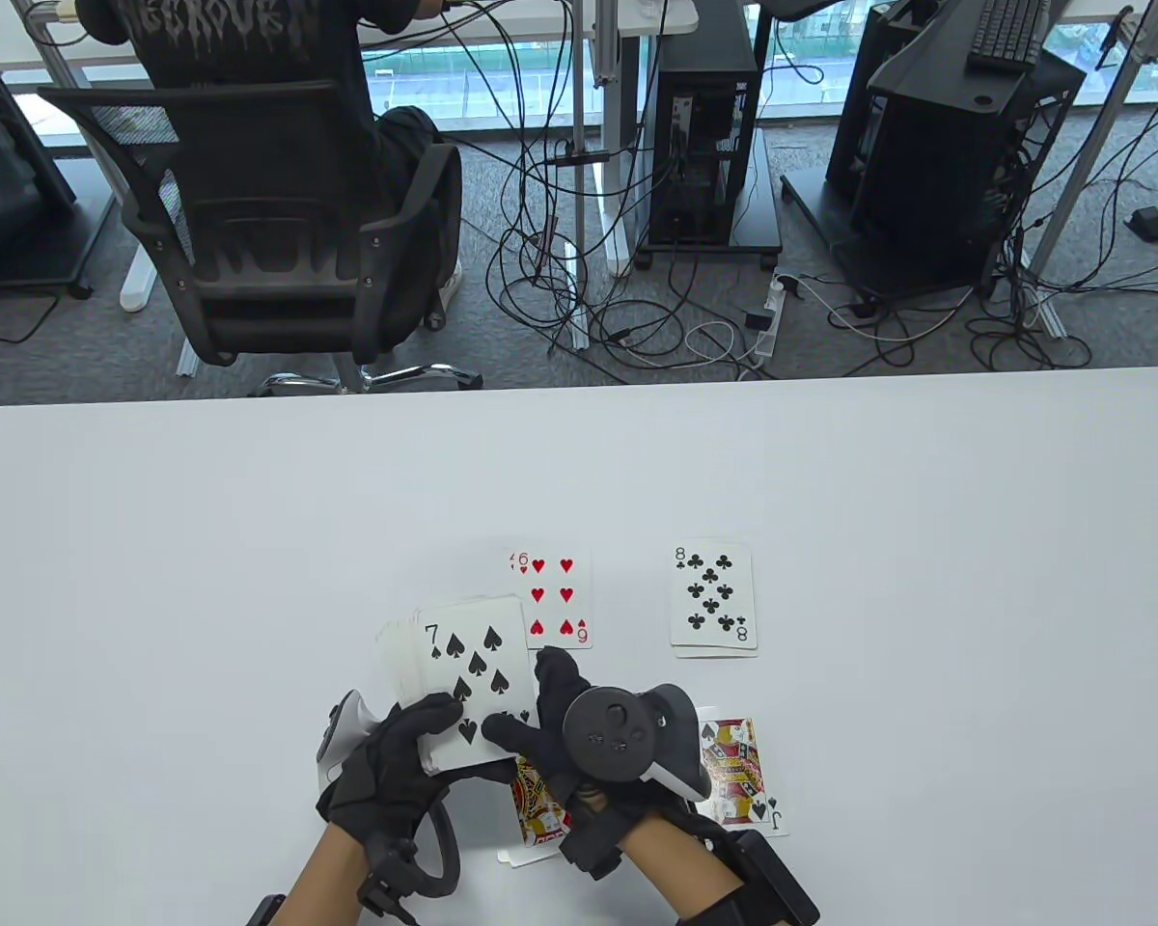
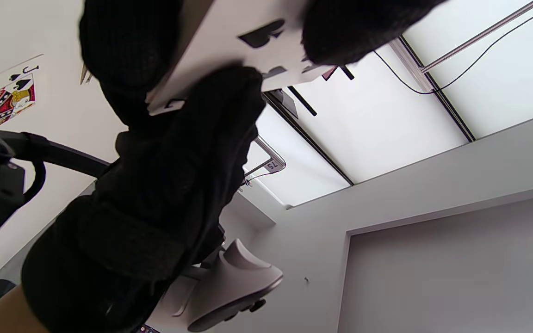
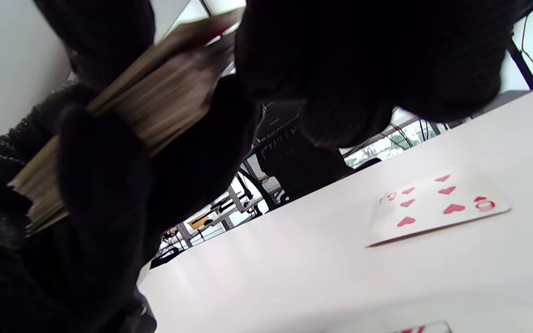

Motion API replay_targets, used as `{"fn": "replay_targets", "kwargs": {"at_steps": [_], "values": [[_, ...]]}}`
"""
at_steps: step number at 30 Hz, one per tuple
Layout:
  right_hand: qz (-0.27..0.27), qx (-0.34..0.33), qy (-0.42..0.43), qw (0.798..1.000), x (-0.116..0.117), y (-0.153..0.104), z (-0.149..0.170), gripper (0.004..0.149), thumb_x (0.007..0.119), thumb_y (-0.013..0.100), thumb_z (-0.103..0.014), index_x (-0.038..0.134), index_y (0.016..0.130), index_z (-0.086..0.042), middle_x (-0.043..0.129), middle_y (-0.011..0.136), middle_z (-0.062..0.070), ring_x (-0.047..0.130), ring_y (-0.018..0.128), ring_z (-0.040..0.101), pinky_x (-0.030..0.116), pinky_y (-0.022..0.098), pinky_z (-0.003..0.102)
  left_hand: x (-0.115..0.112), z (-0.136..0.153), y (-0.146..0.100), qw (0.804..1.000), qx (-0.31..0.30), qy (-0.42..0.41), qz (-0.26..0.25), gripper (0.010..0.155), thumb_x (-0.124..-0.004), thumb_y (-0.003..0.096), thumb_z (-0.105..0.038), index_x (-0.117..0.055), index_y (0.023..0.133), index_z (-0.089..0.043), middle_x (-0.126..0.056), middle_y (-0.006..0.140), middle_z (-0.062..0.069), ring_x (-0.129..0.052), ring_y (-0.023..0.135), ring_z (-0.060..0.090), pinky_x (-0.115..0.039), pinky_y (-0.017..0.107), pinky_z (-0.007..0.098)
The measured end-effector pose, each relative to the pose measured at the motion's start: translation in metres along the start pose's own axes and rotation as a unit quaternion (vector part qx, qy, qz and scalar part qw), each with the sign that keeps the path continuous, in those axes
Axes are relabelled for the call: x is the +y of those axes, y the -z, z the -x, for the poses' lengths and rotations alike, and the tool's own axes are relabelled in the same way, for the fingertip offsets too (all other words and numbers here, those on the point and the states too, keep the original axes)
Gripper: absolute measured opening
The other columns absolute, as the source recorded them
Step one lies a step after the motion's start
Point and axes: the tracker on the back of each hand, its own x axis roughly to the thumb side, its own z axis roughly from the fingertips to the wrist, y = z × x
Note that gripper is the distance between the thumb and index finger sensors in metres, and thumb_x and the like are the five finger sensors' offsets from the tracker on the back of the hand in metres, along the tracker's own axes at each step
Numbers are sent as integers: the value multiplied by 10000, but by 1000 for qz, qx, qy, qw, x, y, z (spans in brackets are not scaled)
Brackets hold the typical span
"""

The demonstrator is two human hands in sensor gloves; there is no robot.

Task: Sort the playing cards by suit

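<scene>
My left hand (image 1: pixel 415 743) holds a face-up deck of cards (image 1: pixel 415 656) above the table near its front edge. The seven of spades (image 1: pixel 468 666) lies on top of the deck. My right hand (image 1: pixel 531 719) pinches that card at its near right corner, thumb along its right edge. The left wrist view shows the card (image 2: pixel 248 37) from below, the right wrist view the deck's edge (image 3: pixel 127 106). A six of hearts (image 1: pixel 552 598) and an eight of clubs pile (image 1: pixel 714 598) lie face up farther back; the six also shows in the right wrist view (image 3: pixel 437 206).
A jack of spades (image 1: pixel 745 772) lies right of my right hand and shows in the left wrist view (image 2: pixel 3 99). A red face card (image 1: pixel 538 812), suit hidden, lies partly under my right wrist. The white table (image 1: pixel 154 579) ends at a far edge with an office chair (image 1: pixel 251 222) behind.
</scene>
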Motion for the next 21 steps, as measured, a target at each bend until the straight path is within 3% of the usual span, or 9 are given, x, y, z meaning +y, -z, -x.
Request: {"fn": "replay_targets", "kwargs": {"at_steps": [4, 9, 21], "values": [[20, 10, 49, 999, -2, -1, 7, 579, 756, 501, -348, 650, 786, 145, 884, 441, 110, 953, 360, 316, 862, 240, 443, 0, 3, 1, 1000, 6, 5, 5, 613, -712, 626, -444, -336, 1105, -368, -482, 1169, 19, -679, 1038, 367, -807, 583, 480], [21, 27, 97, 995, -7, -5, 16, 446, 736, 512, -271, 725, 723, 122, 917, 379, 96, 974, 305, 297, 873, 202, 431, -2, 4, 2, 1000, 7, 9, 16, 619, -715, 622, -444, -336, 1105, -369, -480, 1170, 18, -672, 1046, 366, -804, 585, 483], [42, 74, 141, 986, -40, -24, 54, 383, 689, 527, -195, 742, 723, 130, 919, 373, 96, 973, 304, 304, 870, 200, 440, -5, 3, 1, 1000, 4, -5, 14, 608, -706, 626, -439, -338, 1105, -366, -487, 1167, 20, -681, 1040, 367, -811, 580, 478]]}}
